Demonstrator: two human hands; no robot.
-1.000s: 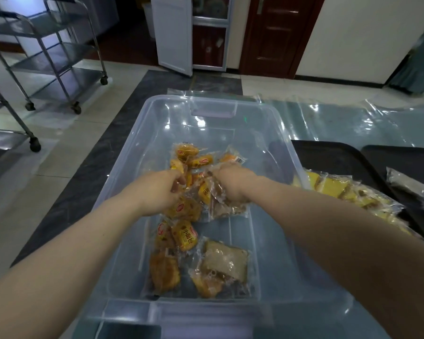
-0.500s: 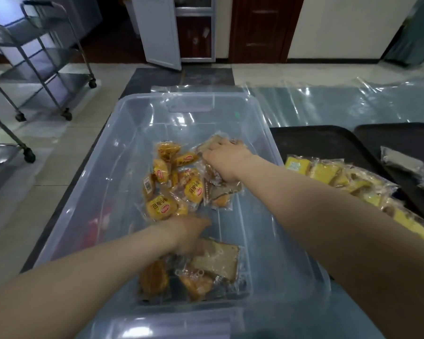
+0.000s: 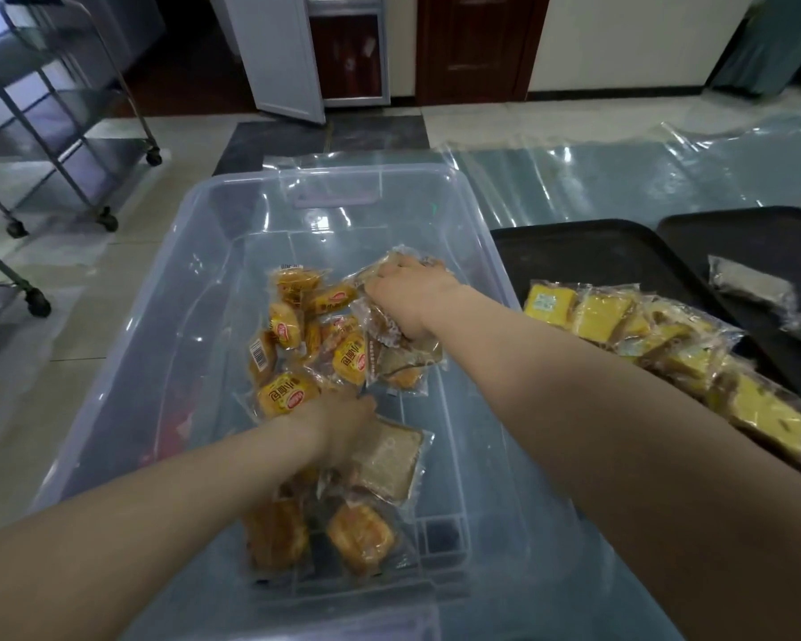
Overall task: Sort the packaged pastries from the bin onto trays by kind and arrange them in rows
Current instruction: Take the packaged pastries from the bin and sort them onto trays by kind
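A clear plastic bin [image 3: 195, 289] holds several packaged pastries: small orange-wrapped buns [image 3: 292, 316], a brown square slice in a clear wrapper [image 3: 389, 460] and golden pastries [image 3: 359, 538] near the front. My right hand [image 3: 408, 298] is closed on a bunch of clear-wrapped brown pastries [image 3: 389, 344] in the middle of the bin. My left hand [image 3: 343, 423] reaches down among the packets next to the brown slice; its fingers are hidden. To the right, a black tray [image 3: 574, 252] carries a row of yellow cake packets [image 3: 611, 316].
A second black tray [image 3: 759, 238] at the far right holds two clear-wrapped grey pastries [image 3: 750, 284]. Clear plastic sheeting [image 3: 620, 178] covers the table. Metal wheeled racks [image 3: 56, 108] stand on the floor to the left.
My left hand has moved from the orange buns toward me, down to the packets near the brown slice. My right hand stays closed on its bunch, raising it slightly.
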